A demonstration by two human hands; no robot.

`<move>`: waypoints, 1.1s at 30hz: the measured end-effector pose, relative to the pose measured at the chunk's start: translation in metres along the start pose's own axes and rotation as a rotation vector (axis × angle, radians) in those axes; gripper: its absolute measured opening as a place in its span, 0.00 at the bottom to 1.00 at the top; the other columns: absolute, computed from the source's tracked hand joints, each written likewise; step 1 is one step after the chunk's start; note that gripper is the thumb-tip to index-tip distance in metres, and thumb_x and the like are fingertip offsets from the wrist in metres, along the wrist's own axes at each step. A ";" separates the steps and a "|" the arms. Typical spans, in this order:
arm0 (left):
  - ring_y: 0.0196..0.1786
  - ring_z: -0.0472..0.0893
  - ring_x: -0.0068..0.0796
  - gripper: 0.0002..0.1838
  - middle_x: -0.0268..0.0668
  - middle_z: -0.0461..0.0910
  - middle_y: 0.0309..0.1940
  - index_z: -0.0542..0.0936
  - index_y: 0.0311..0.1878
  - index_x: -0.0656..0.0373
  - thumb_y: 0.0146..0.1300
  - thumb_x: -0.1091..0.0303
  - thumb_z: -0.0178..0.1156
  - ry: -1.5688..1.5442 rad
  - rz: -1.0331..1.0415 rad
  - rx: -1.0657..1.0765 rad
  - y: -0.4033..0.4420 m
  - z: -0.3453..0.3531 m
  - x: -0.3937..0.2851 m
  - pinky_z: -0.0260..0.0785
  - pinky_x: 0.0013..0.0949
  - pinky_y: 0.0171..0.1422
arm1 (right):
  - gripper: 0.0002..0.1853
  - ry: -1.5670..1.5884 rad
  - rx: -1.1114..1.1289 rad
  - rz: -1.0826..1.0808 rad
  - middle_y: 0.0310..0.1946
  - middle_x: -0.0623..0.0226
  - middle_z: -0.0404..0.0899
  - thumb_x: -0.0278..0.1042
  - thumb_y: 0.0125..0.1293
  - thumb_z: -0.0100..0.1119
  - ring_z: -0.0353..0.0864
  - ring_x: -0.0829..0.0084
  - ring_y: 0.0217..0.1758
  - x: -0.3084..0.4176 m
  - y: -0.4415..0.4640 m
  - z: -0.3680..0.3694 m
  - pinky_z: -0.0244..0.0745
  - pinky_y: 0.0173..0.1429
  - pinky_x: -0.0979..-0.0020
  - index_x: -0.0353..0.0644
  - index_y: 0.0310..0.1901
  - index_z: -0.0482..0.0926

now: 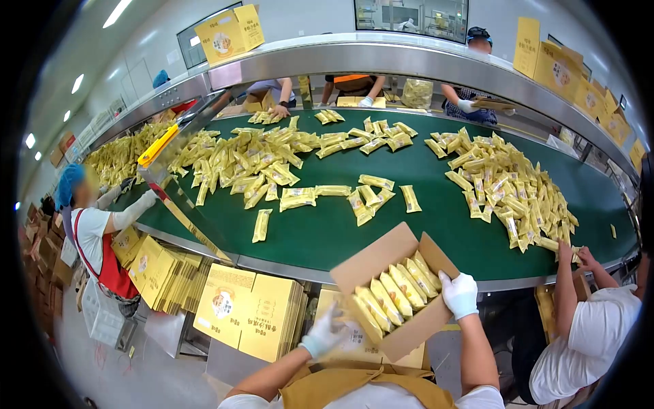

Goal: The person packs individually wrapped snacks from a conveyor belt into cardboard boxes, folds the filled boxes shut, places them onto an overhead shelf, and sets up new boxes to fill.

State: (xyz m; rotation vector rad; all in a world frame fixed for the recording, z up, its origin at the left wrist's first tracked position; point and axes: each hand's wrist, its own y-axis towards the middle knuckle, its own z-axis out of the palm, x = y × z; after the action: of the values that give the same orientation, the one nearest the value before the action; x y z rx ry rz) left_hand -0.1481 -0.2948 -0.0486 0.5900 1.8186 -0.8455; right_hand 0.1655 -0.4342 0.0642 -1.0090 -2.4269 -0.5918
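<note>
My right hand [460, 296], in a white glove, grips the right edge of an open cardboard box [426, 320]. The box is tilted, flaps up, and a row of yellow wrapped snack packets [395, 292] stands inside it. Beside the box's lower left side is my left hand [325, 332], also gloved in white; motion smears its fingers, so their grip is unclear. Below it lie yellow printed cartons [354, 343], partly covered by the box and my arms.
A green conveyor belt [306, 235] carries heaps of yellow packets [511, 187]. Flattened yellow cartons [248, 310] are stacked at left. A co-worker in a red apron [112, 266] stands left; another in a white shirt [589, 334] reaches in from the right. More people work across the belt.
</note>
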 end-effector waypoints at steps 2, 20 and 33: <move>0.75 0.67 0.44 0.63 0.53 0.53 0.79 0.32 0.82 0.57 0.60 0.71 0.73 -0.096 0.156 0.097 0.011 0.028 -0.003 0.69 0.43 0.72 | 0.25 -0.034 0.178 0.019 0.28 0.42 0.83 0.51 0.66 0.61 0.85 0.43 0.36 -0.030 0.016 0.011 0.80 0.43 0.50 0.31 0.31 0.86; 0.62 0.78 0.43 0.29 0.43 0.80 0.60 0.75 0.66 0.60 0.68 0.53 0.63 0.405 1.188 -0.597 0.238 -0.197 -0.391 0.68 0.43 0.69 | 0.28 1.225 -0.098 -0.835 0.69 0.55 0.72 0.40 0.78 0.48 0.71 0.65 0.71 0.174 0.266 -0.134 0.62 0.75 0.65 0.31 0.72 0.66; 0.43 0.82 0.42 0.23 0.51 0.78 0.57 0.69 0.67 0.62 0.75 0.60 0.54 0.616 0.874 -0.917 0.363 -0.259 -0.476 0.74 0.40 0.49 | 0.35 -0.145 -0.558 -0.659 0.48 0.40 0.83 0.59 0.66 0.58 0.81 0.42 0.53 0.253 0.395 -0.102 0.75 0.59 0.51 0.32 0.60 0.74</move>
State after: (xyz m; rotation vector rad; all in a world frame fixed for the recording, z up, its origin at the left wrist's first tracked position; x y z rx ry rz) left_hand 0.1407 0.1284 0.3550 0.9458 1.9236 0.8075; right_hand 0.3197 -0.0971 0.3697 -0.4017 -2.7811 -1.5242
